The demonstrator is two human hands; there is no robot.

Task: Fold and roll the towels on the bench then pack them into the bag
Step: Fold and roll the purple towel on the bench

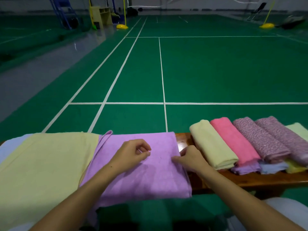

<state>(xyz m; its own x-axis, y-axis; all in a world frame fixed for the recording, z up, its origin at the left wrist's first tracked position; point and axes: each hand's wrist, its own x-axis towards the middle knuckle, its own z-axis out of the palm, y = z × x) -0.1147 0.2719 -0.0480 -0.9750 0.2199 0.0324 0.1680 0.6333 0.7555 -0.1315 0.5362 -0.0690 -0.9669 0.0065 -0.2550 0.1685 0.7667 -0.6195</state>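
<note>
A lilac towel (143, 177) lies folded flat across the wooden bench (250, 180), its near edge hanging over the front. My left hand (131, 154) hovers over the towel's middle with fingers loosely curled and nothing in them. At the towel's right edge my right hand (191, 158) pinches the cloth. A pale yellow towel (45, 164) lies spread flat to the left, over a light blue one (8, 147). Rolled towels sit on the right: cream (213, 144), pink (233, 139) and two mottled purple ones (261, 139). No bag is in view.
Under the rolls lie more folded cloths in lilac, blue and yellow (273, 167). A pale green towel (298, 130) shows at the far right. Beyond the bench stretches a green court floor (216, 72) with white lines; yellow net posts (122, 26) stand far back.
</note>
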